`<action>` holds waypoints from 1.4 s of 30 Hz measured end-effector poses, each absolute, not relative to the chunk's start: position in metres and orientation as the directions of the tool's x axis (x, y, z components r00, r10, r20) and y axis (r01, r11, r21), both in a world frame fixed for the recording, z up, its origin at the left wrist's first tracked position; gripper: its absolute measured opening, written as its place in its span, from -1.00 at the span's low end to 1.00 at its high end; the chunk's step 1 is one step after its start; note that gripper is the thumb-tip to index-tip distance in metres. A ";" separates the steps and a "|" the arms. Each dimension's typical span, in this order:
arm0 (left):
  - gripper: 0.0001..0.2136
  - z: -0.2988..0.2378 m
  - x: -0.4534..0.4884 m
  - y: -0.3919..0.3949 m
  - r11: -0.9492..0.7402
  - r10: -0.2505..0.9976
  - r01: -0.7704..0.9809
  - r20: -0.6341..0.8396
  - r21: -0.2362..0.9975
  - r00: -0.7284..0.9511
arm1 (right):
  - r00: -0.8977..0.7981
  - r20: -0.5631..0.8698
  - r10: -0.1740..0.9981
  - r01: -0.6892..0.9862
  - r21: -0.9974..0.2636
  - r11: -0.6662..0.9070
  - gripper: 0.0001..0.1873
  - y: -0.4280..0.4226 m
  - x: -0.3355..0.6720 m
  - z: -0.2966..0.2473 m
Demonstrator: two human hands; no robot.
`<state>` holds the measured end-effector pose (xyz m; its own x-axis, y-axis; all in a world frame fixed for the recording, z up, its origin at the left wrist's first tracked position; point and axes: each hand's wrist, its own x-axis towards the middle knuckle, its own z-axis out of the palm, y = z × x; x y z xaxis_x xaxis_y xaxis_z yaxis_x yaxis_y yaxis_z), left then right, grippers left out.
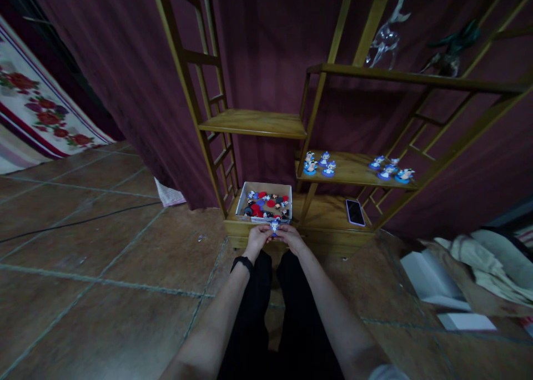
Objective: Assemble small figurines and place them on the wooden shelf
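Between my two hands, in front of the box, I hold a small blue-and-white figurine [274, 228] upright. My left hand [259, 237] pinches it from the left, and my right hand [290, 237] grips its right side. Just beyond my fingers stands an open cardboard box [242, 198] on the bottom shelf, filled with jumbled red, black and blue figurines [266, 203]. On the shelf to the upper right, several similar figurines [325, 164] stand at the left end. Another group of figurines [387, 171] stands at that shelf's right end.
A phone [355, 212] lies on the bottom shelf at right. The wooden rack has a small upper shelf [258, 122] above the box. Higher right, a glass deer [385, 41] and a dark sculpture [452, 52] stand. White boxes [435, 280] and cloth lie on the floor.
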<state>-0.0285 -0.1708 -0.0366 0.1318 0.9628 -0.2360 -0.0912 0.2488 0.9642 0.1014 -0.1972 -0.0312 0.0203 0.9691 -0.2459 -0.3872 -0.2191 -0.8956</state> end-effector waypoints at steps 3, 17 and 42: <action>-0.84 -0.038 -0.029 -0.170 0.250 0.963 -0.077 -0.239 0.965 0.128 | 0.006 -0.247 0.969 -0.372 -0.900 -0.227 -0.71 -0.197 0.101 -0.032; -0.83 -0.035 -0.030 -0.171 0.263 0.955 -0.073 -0.249 0.962 0.161 | 0.053 -0.234 0.971 -0.331 -0.921 -0.204 -0.71 -0.194 0.101 -0.035; -0.86 -0.032 -0.031 -0.173 0.264 0.952 -0.069 -0.248 0.962 0.182 | 0.007 -0.247 0.969 -0.344 -0.911 -0.229 -0.80 -0.195 0.101 -0.036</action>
